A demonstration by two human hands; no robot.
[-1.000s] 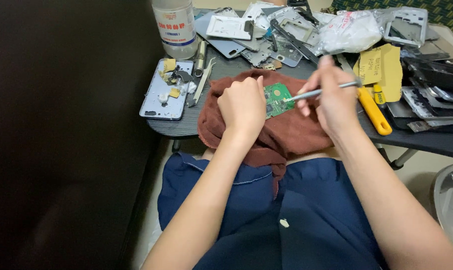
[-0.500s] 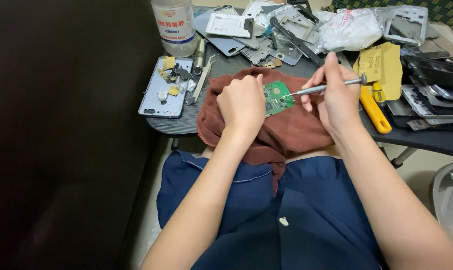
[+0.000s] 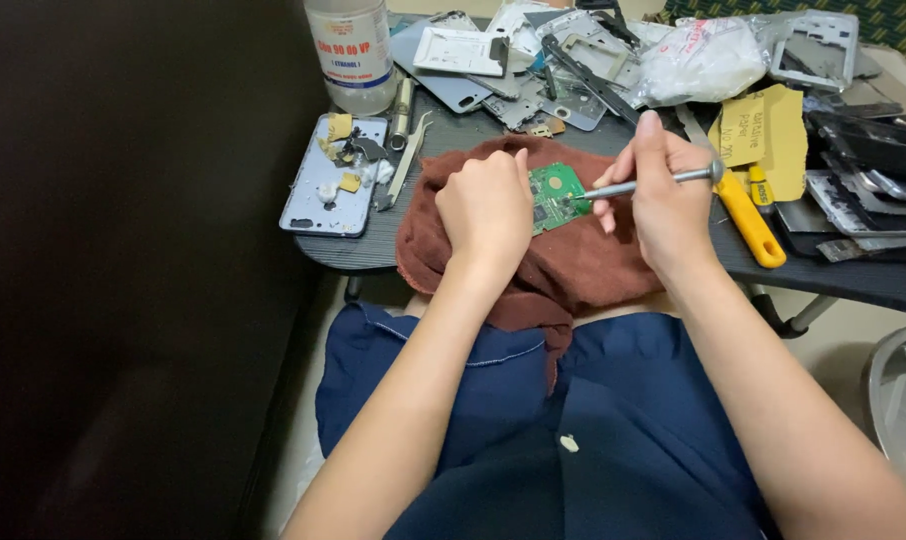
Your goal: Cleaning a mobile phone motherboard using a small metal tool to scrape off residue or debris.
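Head view shows the left hand [image 3: 486, 208] curled shut, pinning a green circuit board [image 3: 555, 196] on a brown towel [image 3: 573, 265], while the right hand [image 3: 663, 190] pinches a metal screwdriver [image 3: 653, 183] onto it, beside a yellow knife [image 3: 748, 218], bottle [image 3: 350, 50] and phone shell [image 3: 323, 180].

Dark table [image 3: 873, 285], pale floor [image 3: 833, 345], black left side.

A single head-worn camera looks steeply down from above the person's lap, facing forward over a dark table [image 3: 373, 250] at the far side. It sits close: both forearms run up from the near edge, the blue-clad legs fill the near foreground, and a dark wall closes the left.
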